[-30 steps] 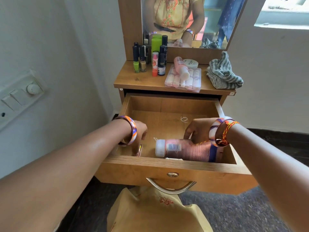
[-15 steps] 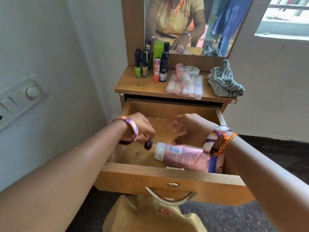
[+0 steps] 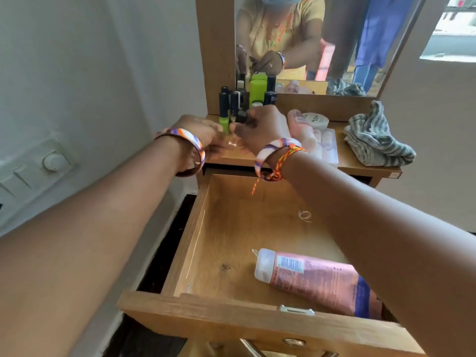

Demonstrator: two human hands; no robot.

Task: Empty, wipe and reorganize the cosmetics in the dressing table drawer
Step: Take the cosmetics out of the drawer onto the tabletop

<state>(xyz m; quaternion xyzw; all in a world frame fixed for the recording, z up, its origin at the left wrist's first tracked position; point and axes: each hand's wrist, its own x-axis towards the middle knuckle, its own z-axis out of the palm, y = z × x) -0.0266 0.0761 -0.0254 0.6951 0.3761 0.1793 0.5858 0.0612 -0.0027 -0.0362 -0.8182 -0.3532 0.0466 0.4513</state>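
Observation:
The wooden drawer [image 3: 231, 313] is pulled out, with a pink lotion tube [image 3: 316, 279] lying at its front right. Both hands are up on the tabletop [image 3: 360, 163] beside the standing cosmetics [image 3: 257, 91]. My right hand [image 3: 260, 127] has its fingers closed around a small dark-capped bottle [image 3: 241, 116]. My left hand [image 3: 203, 132] reaches toward the base of a green nail polish bottle [image 3: 224, 122]. Its fingertips are blurred, so I cannot tell its grip.
A clear case of small white tubes [image 3: 327, 143], a white jar [image 3: 315, 119] and a crumpled striped cloth [image 3: 376, 137] sit on the right of the tabletop. A thin white loop [image 3: 305, 215] lies on the drawer floor. A switch panel [image 3: 38, 168] is on the left wall.
Both hands rose out of the drawer to the bottles on the tabletop, carrying up a small dark-capped item. The pink tube stayed in the drawer.

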